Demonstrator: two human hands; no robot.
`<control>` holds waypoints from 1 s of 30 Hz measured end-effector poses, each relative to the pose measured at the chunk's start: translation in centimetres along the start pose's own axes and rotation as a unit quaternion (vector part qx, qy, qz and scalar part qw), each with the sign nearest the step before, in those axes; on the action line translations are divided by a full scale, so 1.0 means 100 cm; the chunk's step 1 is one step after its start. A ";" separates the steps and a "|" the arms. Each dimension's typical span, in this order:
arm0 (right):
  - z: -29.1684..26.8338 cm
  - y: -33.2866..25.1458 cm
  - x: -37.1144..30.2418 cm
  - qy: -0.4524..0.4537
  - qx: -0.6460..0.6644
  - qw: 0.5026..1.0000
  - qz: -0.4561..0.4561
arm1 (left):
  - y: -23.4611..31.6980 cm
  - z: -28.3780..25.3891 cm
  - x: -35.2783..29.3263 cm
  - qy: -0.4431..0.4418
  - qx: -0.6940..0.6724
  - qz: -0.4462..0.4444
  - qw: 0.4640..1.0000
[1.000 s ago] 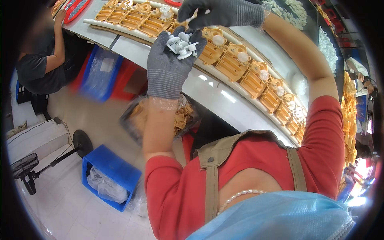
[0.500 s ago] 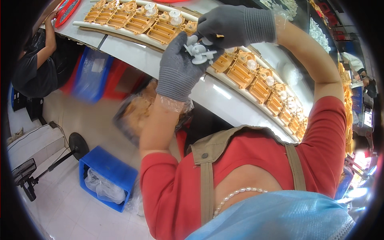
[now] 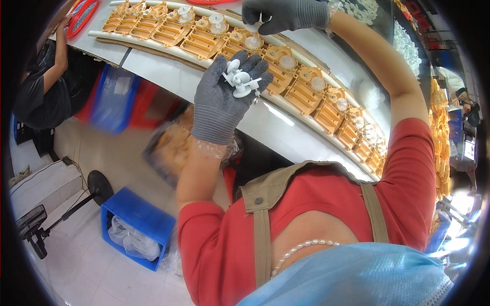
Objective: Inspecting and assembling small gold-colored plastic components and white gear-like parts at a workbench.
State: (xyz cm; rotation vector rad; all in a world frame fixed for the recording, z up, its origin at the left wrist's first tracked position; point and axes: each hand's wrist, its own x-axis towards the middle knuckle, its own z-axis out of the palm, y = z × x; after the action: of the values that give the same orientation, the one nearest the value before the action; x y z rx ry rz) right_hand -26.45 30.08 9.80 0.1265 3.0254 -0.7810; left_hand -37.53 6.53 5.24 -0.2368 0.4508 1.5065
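My left hand (image 3: 219,102), in a grey knit glove, is cupped palm up in front of the row of housings. Several small white plastic gears (image 3: 244,83) with pins lie heaped in its palm and against its fingers. Above the far side of the row, my right hand (image 3: 280,16), gloved alike, has its fingers closed on a small white plastic part (image 3: 253,25), mostly hidden by the fingers. Under it stands an orange plastic housing (image 3: 236,45) with a white gear (image 3: 253,42) on it. More such orange housings (image 3: 204,42) line up left and right, many bearing white discs.
White rails (image 3: 148,41) edge the row on the white table (image 3: 168,70). Piles of white parts (image 3: 406,46) lie at the far right. A co-worker's arm (image 3: 60,61) reaches a red tray (image 3: 81,20) at the left. Blue crates (image 3: 138,219) and a fan (image 3: 99,187) stand on the floor.
My right hand has moved up and away from my left, carrying a small white part. My left hand has dropped slightly and opened out, showing the white gears in its palm.
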 end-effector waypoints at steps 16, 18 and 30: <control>0.006 0.013 0.008 -0.069 0.002 0.997 -0.018 | -0.004 0.011 -0.003 0.069 0.058 0.022 0.996; 0.004 0.009 0.007 -0.061 0.034 0.998 0.012 | -0.002 -0.001 0.001 0.006 0.009 0.007 1.000; 0.006 -0.003 0.016 -0.081 -0.057 0.994 0.037 | -0.006 0.004 -0.001 0.033 0.023 0.009 0.999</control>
State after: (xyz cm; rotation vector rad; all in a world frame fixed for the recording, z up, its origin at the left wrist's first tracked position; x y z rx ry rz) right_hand -28.07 29.63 9.34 0.1638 2.8842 -0.5802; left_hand -36.90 6.56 5.62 -0.2481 0.5403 1.5077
